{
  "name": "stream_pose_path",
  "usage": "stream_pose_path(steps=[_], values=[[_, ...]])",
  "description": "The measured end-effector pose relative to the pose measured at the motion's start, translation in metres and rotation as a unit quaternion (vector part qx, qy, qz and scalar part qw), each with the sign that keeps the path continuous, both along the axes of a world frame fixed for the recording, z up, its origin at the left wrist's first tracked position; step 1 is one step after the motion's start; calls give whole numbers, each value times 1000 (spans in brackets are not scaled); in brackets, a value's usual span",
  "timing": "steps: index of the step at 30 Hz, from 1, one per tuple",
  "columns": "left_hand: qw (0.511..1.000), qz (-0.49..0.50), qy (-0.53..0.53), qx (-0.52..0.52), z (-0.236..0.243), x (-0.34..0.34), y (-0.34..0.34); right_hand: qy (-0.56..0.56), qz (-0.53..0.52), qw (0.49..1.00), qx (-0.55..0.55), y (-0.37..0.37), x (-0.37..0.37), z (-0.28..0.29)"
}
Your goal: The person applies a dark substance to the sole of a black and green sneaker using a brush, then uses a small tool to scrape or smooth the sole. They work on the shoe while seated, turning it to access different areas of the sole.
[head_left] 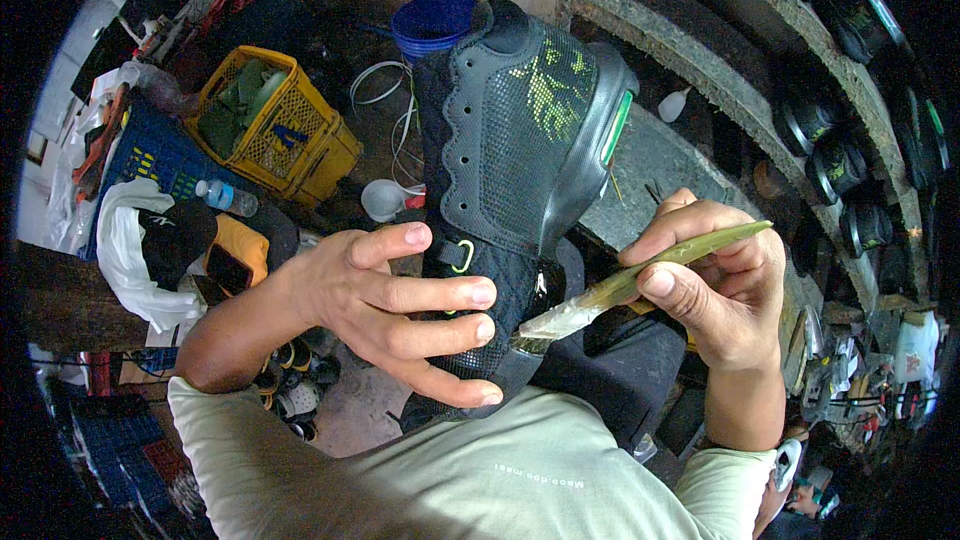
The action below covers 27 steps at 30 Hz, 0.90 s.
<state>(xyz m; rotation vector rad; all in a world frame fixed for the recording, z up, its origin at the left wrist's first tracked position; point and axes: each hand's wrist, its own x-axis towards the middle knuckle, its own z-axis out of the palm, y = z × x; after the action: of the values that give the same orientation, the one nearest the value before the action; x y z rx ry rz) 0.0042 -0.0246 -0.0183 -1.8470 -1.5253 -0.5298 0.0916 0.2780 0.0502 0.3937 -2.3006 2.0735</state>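
Observation:
A black shoe (492, 140) with mesh panels, a row of lace holes and a yellow-green pattern stands before me, its lower part close to my body. Across that lower part lies my left hand (410, 315), its fingers stretched and spread over the dark fabric; the thumb is hard to make out. My right hand (715, 275) is closed around a flat-handled green brush (650, 275). White paste coats the brush's lower end, which meets the shoe just right of my left fingertips. A small green loop (462, 257) shows on the shoe above the left hand's middle fingers.
At the left stand a yellow crate (335, 155), a water bottle (226, 197) and a white cloth (135, 260). A blue bucket (430, 22) and a white cup (382, 200) are beyond the shoe. Curved racks (720, 100) on the right carry several black shoes (838, 168).

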Motion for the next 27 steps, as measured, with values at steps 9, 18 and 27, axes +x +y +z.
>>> stream_pose_path(steps=[9,18,27], values=[[1000,9,8,6,2,-1,-1,56,-47,997,25,5,1,-2],[999,28,9,-22,6,-1,-3,2,-22,1000,-2,4,11,1],[999,31,8,11,5,-2,-5,69,-52,996,-26,18,14,-3]])
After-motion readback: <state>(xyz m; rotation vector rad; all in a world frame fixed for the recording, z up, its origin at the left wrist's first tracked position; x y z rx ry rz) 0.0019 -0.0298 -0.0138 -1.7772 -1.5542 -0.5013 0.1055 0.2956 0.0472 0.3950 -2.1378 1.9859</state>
